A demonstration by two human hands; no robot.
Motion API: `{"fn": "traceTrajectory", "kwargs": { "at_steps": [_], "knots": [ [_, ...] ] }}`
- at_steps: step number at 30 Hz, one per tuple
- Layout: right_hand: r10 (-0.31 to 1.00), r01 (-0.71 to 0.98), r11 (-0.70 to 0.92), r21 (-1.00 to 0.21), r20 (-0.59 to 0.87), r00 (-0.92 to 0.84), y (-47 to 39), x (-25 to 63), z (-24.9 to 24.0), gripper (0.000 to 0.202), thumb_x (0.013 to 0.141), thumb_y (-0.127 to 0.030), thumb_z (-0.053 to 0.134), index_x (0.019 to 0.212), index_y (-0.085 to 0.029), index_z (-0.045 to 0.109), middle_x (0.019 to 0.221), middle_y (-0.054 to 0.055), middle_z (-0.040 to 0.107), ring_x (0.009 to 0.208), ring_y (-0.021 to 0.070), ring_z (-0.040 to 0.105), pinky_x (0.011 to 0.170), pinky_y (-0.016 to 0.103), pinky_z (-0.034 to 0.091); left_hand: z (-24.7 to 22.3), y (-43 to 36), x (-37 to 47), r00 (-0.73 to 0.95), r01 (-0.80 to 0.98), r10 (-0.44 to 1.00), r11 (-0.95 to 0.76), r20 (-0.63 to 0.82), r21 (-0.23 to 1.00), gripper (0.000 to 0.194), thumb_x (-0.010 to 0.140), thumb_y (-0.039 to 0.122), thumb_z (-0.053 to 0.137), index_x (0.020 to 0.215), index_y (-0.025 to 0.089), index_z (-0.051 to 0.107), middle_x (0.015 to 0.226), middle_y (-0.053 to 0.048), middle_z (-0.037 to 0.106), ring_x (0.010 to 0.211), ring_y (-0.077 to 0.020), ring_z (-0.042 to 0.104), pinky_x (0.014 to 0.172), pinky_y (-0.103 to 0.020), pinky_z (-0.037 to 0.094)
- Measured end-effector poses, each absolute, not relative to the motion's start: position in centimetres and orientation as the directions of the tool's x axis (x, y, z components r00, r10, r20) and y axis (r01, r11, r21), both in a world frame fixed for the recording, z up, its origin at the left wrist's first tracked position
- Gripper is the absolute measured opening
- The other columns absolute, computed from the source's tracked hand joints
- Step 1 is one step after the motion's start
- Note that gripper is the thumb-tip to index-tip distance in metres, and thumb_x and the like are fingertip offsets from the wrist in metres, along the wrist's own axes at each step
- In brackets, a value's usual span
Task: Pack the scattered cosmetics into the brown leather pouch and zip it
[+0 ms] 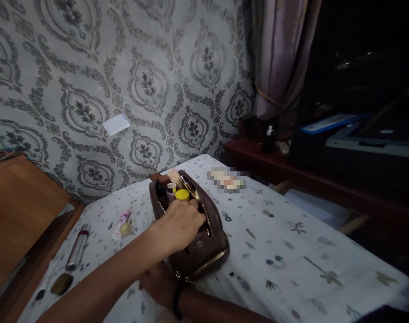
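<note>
A dark brown bag [221, 240] lies unzipped on the patterned sheet. Inside it, a yellow-lidded container [182, 195], a silver-capped bottle [171, 188] and slim items show. My left hand [181, 222] reaches over from the left into the opening, its fingers bent and pressed together; their tips, and whatever they grip, are hidden. Low against the bag's near left side is my right hand [159, 282], with a black band at the wrist. It steadies the bag, its fingers partly hidden behind the left forearm.
Left on the sheet [278, 233] lie a silver tube [78, 246], a brush [62, 284], a pink-and-white tube [123, 217] and a small round yellowish item [125, 229]. A blurred item [226, 179] lies beyond the bag. Wooden furniture [25, 202] borders the left; a reddish ledge [254, 157] stands right.
</note>
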State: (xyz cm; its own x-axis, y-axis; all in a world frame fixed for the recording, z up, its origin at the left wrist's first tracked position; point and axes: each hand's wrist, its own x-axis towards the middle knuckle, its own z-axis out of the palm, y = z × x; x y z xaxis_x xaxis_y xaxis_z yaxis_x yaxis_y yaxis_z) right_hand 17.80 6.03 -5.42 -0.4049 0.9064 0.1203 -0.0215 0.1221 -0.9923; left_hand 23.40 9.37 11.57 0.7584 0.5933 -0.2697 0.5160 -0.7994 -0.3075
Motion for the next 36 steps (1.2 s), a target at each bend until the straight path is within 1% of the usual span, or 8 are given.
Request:
{"fn": "traceTrajectory", "kwargs": {
  "at_steps": [8, 12, 17, 21, 24, 28, 32, 36],
  "knots": [
    [0.92, -0.031, 0.1, -0.995, 0.104, -0.377, 6.0, 17.5, -5.9, 0.017, 0.081, -0.013, 0.049, 0.066, -0.021, 0.045, 0.059, -0.006, 0.045, 0.055, 0.0105, 0.05, 0.055, 0.021, 0.036, 11.1, 9.7, 22.0, 0.803, 0.507, 0.541, -0.841, -0.251, -0.191, 0.028, 0.085, 0.007, 0.05, 0.096, 0.022, 0.071, 0.094, -0.006, 0.063, 0.081, -0.0202, 0.06, 0.069, -0.031, 0.046],
    [0.907, -0.032, 0.132, -0.991, 0.134, -0.4, 6.2, 17.7, -5.8, 0.018, 0.084, -0.015, 0.049, 0.067, -0.019, 0.049, 0.059, -0.005, 0.047, 0.052, 0.0097, 0.049, 0.053, 0.02, 0.035, 11.7, 10.3, 20.5, 0.829, 0.52, 0.528, -0.849, -0.181, -0.095, 0.039, 0.083, 0.001, 0.048, 0.102, 0.028, 0.069, 0.094, -0.001, 0.061, 0.083, -0.0173, 0.059, 0.067, -0.027, 0.044],
    [0.9, -0.059, 0.151, -0.987, 0.162, -0.406, 6.2, 17.9, -5.6, 0.018, 0.085, -0.013, 0.048, 0.069, -0.019, 0.053, 0.059, -0.005, 0.051, 0.052, 0.009, 0.052, 0.05, 0.019, 0.034, 14.3, 9.9, 18.6, 0.819, 0.548, 0.562, -0.826, 0.114, 0.133, 0.036, 0.092, 0.006, 0.04, 0.1, 0.023, 0.07, 0.099, -0.003, 0.066, 0.086, -0.0165, 0.06, 0.074, -0.027, 0.046],
    [0.904, -0.063, 0.119, -0.991, 0.135, -0.406, 6.2, 17.8, -5.6, 0.018, 0.085, -0.014, 0.047, 0.069, -0.018, 0.055, 0.06, -0.005, 0.051, 0.051, 0.0086, 0.052, 0.048, 0.018, 0.034, 17.0, 7.8, 17.2, 0.765, 0.392, 0.523, -0.841, 0.376, 0.373, 0.027, 0.095, 0.011, 0.044, 0.097, 0.019, 0.07, 0.091, -0.004, 0.068, 0.083, -0.015, 0.06, 0.074, -0.026, 0.046],
    [0.903, -0.047, 0.11, -0.993, 0.12, -0.413, 6.2, 17.8, -5.5, 0.017, 0.087, -0.014, 0.047, 0.072, -0.017, 0.057, 0.062, -0.004, 0.053, 0.051, 0.0081, 0.052, 0.049, 0.018, 0.035, 18.5, 5.8, 16.0, 0.666, 0.22, 0.497, -0.843, 0.555, 0.491, 0.024, 0.095, 0.013, 0.049, 0.096, 0.02, 0.072, 0.083, -0.004, 0.065, 0.078, -0.0153, 0.059, 0.07, -0.027, 0.046],
    [0.894, -0.037, 0.108, -0.994, 0.113, -0.433, 6.3, 18.0, -5.3, 0.019, 0.089, -0.017, 0.045, 0.075, -0.017, 0.057, 0.066, -0.004, 0.055, 0.052, 0.0079, 0.052, 0.05, 0.018, 0.036, 18.4, 4.2, 14.0, 0.495, 0.102, 0.513, -0.836, 0.702, 0.539, 0.02, 0.094, 0.016, 0.054, 0.095, 0.022, 0.073, 0.077, -0.003, 0.063, 0.072, -0.0164, 0.058, 0.068, -0.03, 0.046],
    [0.884, -0.034, 0.129, -0.991, 0.13, -0.45, 6.5, 18.0, -5.5, 0.02, 0.09, -0.021, 0.044, 0.075, -0.018, 0.056, 0.066, -0.003, 0.054, 0.056, 0.0089, 0.053, 0.054, 0.02, 0.037, 15.6, 5.1, 10.3, 0.345, 0.187, 0.652, -0.753, 0.676, 0.631, 0.016, 0.094, 0.02, 0.057, 0.095, 0.022, 0.073, 0.073, -0.002, 0.061, 0.069, -0.0146, 0.056, 0.064, -0.028, 0.045],
    [0.87, -0.028, 0.142, -0.99, 0.138, -0.473, 6.7, 17.7, -5.9, 0.022, 0.091, -0.028, 0.042, 0.074, -0.018, 0.053, 0.067, -0.002, 0.054, 0.056, 0.0108, 0.053, 0.054, 0.022, 0.036, 11.1, 7.7, 3.9, 0.041, 0.32, 0.824, -0.546, 0.565, 0.774, 0.016, 0.09, 0.031, 0.06, 0.097, 0.019, 0.068, 0.072, 0.0, 0.059, 0.065, -0.0127, 0.056, 0.062, -0.025, 0.046]
  ]
}}
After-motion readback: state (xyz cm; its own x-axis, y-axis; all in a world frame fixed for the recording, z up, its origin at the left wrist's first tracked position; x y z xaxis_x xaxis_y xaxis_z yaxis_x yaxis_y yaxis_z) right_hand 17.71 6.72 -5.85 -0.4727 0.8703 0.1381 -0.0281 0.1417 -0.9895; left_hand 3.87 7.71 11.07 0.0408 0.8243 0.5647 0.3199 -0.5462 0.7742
